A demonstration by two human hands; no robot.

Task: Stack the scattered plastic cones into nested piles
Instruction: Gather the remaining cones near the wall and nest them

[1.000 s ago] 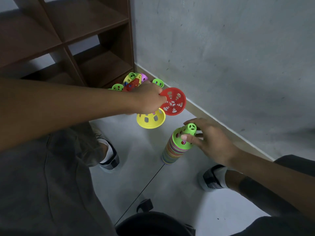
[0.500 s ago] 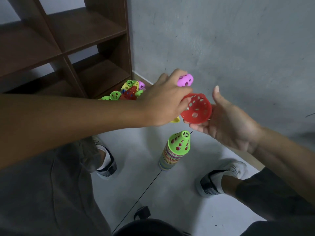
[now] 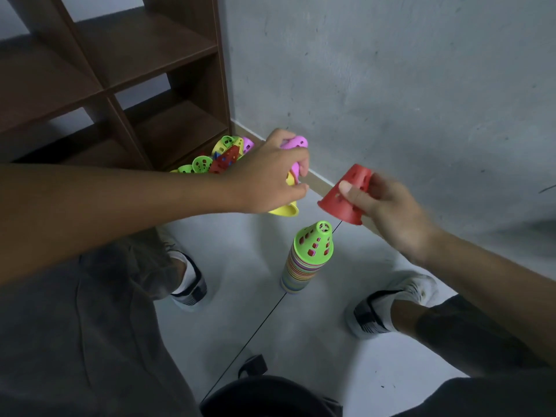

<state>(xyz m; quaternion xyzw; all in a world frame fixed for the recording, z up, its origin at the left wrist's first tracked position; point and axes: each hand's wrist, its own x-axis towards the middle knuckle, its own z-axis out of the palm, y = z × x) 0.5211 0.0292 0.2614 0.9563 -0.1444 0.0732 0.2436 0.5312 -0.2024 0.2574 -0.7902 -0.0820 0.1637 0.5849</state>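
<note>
**Plastic cones, perforated: one in transfer to the nested pile**

Brown shelf unit (image 3: pixel 126 85), at ten o'clock, against the grey wall (image 3: pixel 391 85). Nested pile (image 3: pixel 307 257), centre, upright on the floor, green-capped. Loose cones (image 3: pixel 210 161), heaped at eleven o'clock by the shelf foot. Left hand (image 3: pixel 270 176) gripped a pink cone (image 3: pixel 296 142) and a yellow cone (image 3: pixel 284 209) together. Right hand (image 3: pixel 388 212), at two o'clock of the pile, pinched the red cone (image 3: pixel 346 197) between thumb and fingers, mouth down, tilted. Step judged: placing. Next move called for levelling the red cone and lowering it squarely over the green tip.
</note>
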